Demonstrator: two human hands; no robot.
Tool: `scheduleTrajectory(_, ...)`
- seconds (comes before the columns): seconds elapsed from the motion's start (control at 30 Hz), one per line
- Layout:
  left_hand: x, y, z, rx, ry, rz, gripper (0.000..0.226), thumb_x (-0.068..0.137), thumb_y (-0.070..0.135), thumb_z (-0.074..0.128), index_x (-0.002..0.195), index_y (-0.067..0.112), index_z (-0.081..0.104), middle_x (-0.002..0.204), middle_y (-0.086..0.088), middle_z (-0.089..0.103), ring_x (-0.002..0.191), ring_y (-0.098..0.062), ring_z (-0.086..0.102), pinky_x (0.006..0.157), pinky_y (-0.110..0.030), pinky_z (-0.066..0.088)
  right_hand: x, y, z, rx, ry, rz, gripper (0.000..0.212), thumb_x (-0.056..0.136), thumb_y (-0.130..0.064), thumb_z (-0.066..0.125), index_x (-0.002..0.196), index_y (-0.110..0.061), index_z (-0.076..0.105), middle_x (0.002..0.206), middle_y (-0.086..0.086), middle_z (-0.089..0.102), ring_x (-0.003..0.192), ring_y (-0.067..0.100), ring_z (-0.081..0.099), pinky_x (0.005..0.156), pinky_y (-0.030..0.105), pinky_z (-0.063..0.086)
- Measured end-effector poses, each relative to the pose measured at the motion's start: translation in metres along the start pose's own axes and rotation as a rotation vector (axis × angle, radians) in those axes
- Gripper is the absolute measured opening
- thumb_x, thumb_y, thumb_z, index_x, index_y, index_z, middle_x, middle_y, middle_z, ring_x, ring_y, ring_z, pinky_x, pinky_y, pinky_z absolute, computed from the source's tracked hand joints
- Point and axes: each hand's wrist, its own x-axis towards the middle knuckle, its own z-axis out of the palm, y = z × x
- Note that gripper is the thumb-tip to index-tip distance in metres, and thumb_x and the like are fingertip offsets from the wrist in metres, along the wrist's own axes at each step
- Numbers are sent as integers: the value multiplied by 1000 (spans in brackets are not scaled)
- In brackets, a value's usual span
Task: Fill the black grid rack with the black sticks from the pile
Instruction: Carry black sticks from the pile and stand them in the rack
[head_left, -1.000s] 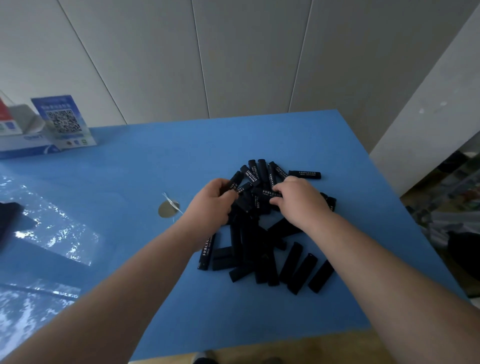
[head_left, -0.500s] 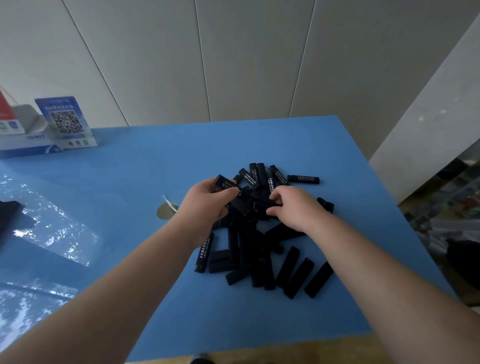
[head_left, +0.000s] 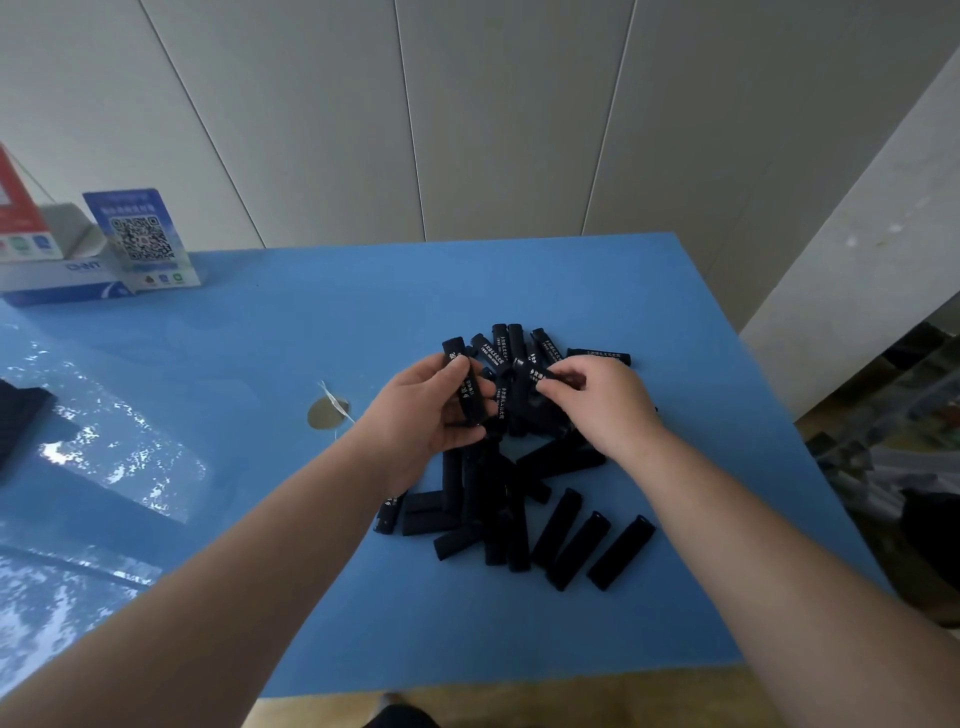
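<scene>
A pile of black sticks (head_left: 519, 499) with white lettering lies on the blue table (head_left: 311, 332), right of centre. My left hand (head_left: 421, 415) grips one black stick (head_left: 462, 382) lifted clear of the heap, its top end poking above my thumb. My right hand (head_left: 602, 400) pinches the end of another stick (head_left: 540, 375) at the top of the pile. A dark object (head_left: 21, 421) at the far left edge may be the grid rack; too little of it shows to tell.
A round metal disc (head_left: 327, 413) with a scrap of tape lies left of the pile. A QR-code sign (head_left: 140, 239) and a white box (head_left: 57, 280) stand at the back left. The table's right edge and near edge are close to the pile.
My left hand has raised its stick higher and turned it more upright. My right hand has shifted slightly and now pinches a stick at the pile's top.
</scene>
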Motion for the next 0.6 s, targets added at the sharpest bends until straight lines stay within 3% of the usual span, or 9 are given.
scheduleTrajectory(0.1,-2,-1,5,-30,11,5,19,104,19,47,111,8,61,91,-8,68,81,-19,69,63,-29,58,-7,2,-8,91,83,2,11,84,-29,78,91,-29,69,86,-14,68,81,1,63,66,14,43)
scheduleTrajectory(0.3,-10,-7,11,-5,18,41,18,98,-1,53,111,4,64,95,-9,67,93,-19,70,76,-28,58,-23,2,-19,435,78,3,3,88,-30,75,85,-31,74,81,-17,74,73,-6,64,73,18,48)
scheduleTrajectory(0.43,-19,-12,8,5,54,55,16,97,-3,53,108,0,63,98,-11,67,96,-20,69,79,-27,58,-30,-4,-13,527,17,-16,11,91,-37,71,96,-28,73,94,-12,75,91,0,68,78,18,47)
scheduleTrajectory(0.6,-36,-14,-11,34,110,51,21,98,-3,51,115,-6,62,106,-17,68,101,-23,67,84,-30,58,-36,-23,6,555,-87,-64,11,93,-37,68,101,-31,72,90,-18,74,86,-4,67,72,17,46)
